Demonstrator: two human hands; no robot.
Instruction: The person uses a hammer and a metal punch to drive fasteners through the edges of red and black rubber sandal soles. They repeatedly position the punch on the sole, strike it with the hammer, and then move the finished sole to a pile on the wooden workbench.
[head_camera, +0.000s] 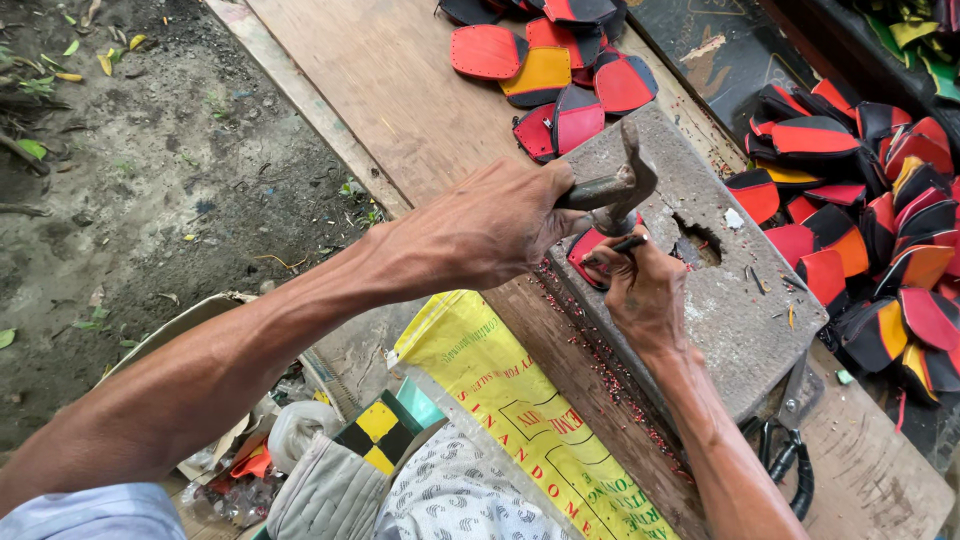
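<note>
Gripping hammer w/ left hand; right hand pins piece nr block edge.

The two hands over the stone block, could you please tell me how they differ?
The left hand grips a metal hammer raised above the stone block; the right hand pinches a thin dark punch low against a red-and-black piece. The left is a closed fist; the right uses fingertips. Both are bare.

Soft even daylight, sharp, faint shadows
</note>
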